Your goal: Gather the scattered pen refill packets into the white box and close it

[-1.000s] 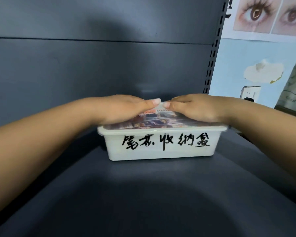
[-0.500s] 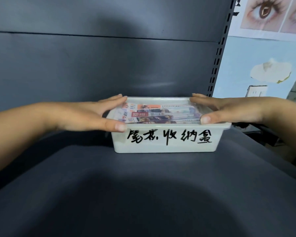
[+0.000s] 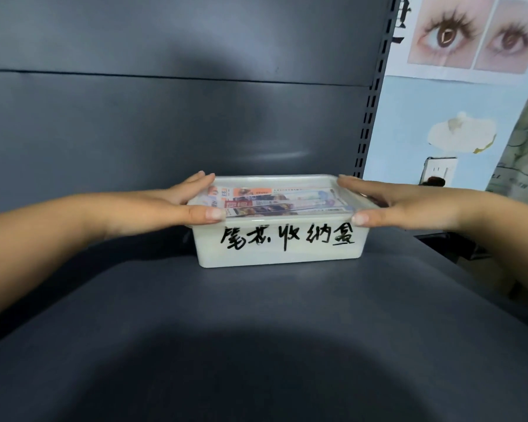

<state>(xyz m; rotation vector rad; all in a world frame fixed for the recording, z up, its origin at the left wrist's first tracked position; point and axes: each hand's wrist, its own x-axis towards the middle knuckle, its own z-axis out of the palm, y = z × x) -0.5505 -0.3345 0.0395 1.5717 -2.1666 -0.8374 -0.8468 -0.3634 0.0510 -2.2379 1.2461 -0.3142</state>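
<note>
The white box point(image 3: 275, 255), with black handwriting on its front, stands on the dark shelf point(image 3: 256, 336). A clear lid point(image 3: 287, 179) lies on top of it. Through the lid I see several colourful pen refill packets point(image 3: 272, 202) lying flat inside. My left hand point(image 3: 168, 207) is at the box's left end, thumb on the front left corner and fingers reaching the back left corner. At the right end my right hand point(image 3: 409, 205) mirrors it, thumb on the front right corner and fingers straight along the lid's edge.
A dark metal back panel point(image 3: 165, 123) rises right behind the box. A slotted upright post point(image 3: 368, 117) stands at the back right. Beyond it is a pale blue wall with a socket point(image 3: 439, 172) and a poster of eyes point(image 3: 470, 35).
A second ago both hands lay flat on the middle of the lid, fingertips meeting. They have slid apart to the box's two ends. The box has stayed in place.
</note>
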